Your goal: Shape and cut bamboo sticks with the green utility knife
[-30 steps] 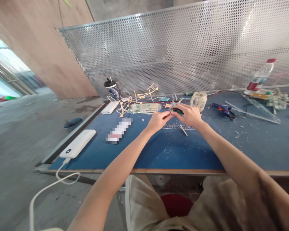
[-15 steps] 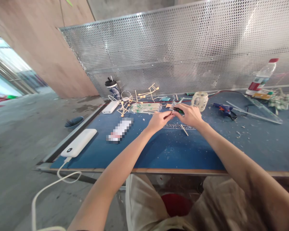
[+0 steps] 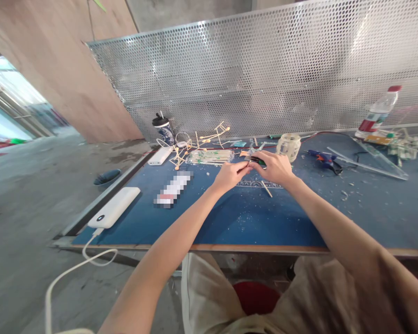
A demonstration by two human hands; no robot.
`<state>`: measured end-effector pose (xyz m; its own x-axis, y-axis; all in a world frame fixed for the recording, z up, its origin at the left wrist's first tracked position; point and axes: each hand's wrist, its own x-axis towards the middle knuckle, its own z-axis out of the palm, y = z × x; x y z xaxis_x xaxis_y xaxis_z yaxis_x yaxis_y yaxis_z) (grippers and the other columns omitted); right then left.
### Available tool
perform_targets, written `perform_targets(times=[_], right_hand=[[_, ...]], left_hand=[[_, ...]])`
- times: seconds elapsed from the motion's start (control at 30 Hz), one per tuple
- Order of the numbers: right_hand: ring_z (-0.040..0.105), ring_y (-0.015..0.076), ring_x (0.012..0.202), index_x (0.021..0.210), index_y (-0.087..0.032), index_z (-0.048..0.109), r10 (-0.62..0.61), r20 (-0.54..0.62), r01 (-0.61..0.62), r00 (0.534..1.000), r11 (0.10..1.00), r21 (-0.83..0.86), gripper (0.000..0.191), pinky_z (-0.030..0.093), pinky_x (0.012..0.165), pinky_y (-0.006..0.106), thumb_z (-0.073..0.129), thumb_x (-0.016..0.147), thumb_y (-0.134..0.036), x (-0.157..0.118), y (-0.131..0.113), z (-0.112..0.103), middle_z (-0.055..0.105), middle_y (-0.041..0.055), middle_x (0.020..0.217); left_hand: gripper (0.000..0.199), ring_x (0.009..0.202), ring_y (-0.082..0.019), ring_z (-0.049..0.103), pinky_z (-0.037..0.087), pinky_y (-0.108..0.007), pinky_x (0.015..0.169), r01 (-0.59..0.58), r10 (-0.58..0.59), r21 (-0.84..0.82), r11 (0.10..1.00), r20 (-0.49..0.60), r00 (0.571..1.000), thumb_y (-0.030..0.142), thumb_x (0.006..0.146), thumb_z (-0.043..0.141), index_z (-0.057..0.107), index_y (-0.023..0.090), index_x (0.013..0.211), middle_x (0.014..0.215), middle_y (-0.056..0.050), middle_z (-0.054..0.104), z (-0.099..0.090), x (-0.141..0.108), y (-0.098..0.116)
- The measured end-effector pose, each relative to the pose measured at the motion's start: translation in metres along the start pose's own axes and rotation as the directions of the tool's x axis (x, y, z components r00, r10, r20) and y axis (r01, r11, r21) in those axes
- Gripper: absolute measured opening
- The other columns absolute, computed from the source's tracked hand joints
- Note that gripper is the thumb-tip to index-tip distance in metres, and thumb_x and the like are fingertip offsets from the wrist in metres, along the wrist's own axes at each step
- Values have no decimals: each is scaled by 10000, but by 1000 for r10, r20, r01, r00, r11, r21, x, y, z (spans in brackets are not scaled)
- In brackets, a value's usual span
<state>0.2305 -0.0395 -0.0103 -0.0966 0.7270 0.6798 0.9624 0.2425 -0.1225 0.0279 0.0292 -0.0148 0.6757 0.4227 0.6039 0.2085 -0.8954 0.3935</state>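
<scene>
My right hand [image 3: 274, 166] is closed around a dark-handled tool [image 3: 257, 161], perhaps a cutter, above the blue table [image 3: 237, 222]. Against its fingertips, my left hand [image 3: 229, 176] is closed in a pinch; what it pinches is too small to make out. Beneath my hands a clear ruler [image 3: 245, 183] lies flat, with a short pale stick [image 3: 266, 189] across it. A wrapped bundle of sticks [image 3: 211, 157] is just behind my left hand, and a translucent jar [image 3: 288, 146] stands behind my right hand.
Stick models [image 3: 179, 155], a lidded cup [image 3: 163, 129] and white power banks [image 3: 114, 208] are at the left. Toward the right are a blue glue gun [image 3: 323, 159], a clear set square [image 3: 379, 160] and a bottle [image 3: 378, 113]. A perforated metal screen [image 3: 230, 74] rises behind.
</scene>
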Motion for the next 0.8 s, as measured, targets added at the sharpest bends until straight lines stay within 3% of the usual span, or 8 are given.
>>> perform_targets(times=[0.2, 0.3, 0.47, 0.8], right_hand=[[693, 209, 816, 1154, -294, 710, -3, -17, 2, 1000, 1000, -29, 426, 301, 580, 315, 441, 990, -581, -2, 2, 3, 787, 33, 1025], [682, 208, 786, 1025, -260, 710, 18, -41, -19, 999, 999, -32, 403, 300, 594, 316, 458, 974, -570, -2, 3, 3, 778, 32, 922], [644, 216, 691, 1007, -229, 671, 92, -79, -95, 993, 995, -29, 492, 277, 566, 308, 423, 961, -651, 0, 2, 2, 746, 45, 813], [642, 214, 701, 1015, -252, 672, 79, -45, -81, 996, 996, -36, 480, 231, 558, 303, 397, 966, -642, 0, -2, 4, 771, 45, 900]], left_hand=[[355, 732, -145, 755, 577, -244, 653, 14, -15, -44, 999, -9, 1000, 440, 1039, 494, 751, 196, 1040, 804, -50, 788, 2, 2, -1], [348, 808, -150, 776, 600, -242, 693, 20, -21, -85, 996, -16, 1000, 421, 1047, 487, 727, 180, 1122, 859, -45, 800, 3, 2, -2], [326, 902, -164, 783, 624, -263, 753, 21, -24, -128, 992, -22, 999, 379, 1048, 490, 699, 164, 1173, 981, -59, 807, 2, 1, -3], [302, 911, -161, 782, 628, -270, 781, 34, -27, -192, 981, 42, 999, 364, 1058, 461, 691, 183, 1132, 943, -48, 805, -1, 0, 5]])
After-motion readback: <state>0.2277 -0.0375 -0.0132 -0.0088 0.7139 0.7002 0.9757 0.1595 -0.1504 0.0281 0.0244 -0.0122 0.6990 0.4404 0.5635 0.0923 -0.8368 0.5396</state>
